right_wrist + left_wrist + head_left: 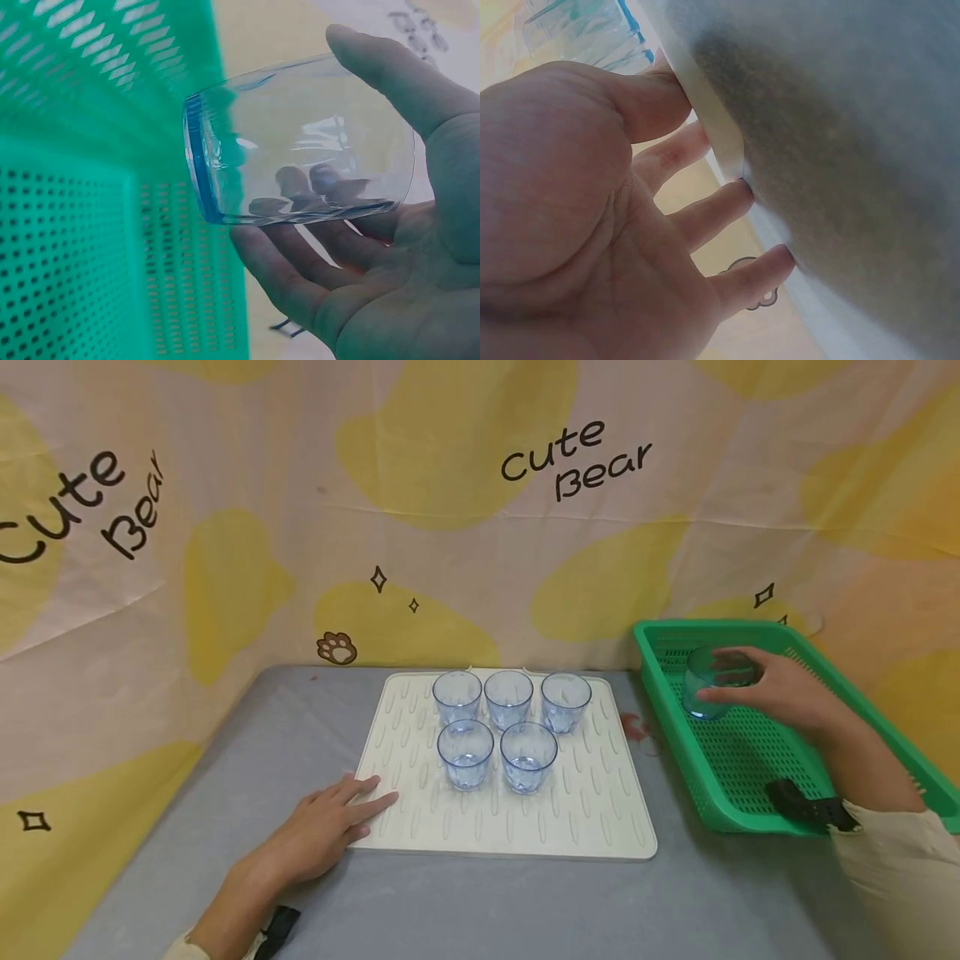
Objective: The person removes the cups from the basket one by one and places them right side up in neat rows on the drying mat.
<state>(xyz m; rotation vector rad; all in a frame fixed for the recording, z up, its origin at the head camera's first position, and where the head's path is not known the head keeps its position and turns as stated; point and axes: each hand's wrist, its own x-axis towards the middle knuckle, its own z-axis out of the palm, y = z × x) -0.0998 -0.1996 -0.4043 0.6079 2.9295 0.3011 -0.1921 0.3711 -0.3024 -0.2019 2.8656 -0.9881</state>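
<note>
My right hand [787, 689] grips a clear bluish drinking glass [703, 685] inside the green basket. In the right wrist view the thumb lies along one side of the glass [300, 150] and the fingers along the other, near the basket's wall. My left hand [322, 827] rests at the front left corner of the cream ridged mat [420, 822], its fingers spread. The left wrist view has these fingertips touching the mat's edge and the grey surface. Several matching glasses stand upright on the mat in two rows, including a front one [528, 760] and a back right one [566, 703].
The green perforated basket [693, 777] stands right of the mat, on the grey tabletop [480, 906]. A patterned cloth [450, 552] with lettering hangs behind the table. A red mark [633, 727] shows between mat and basket.
</note>
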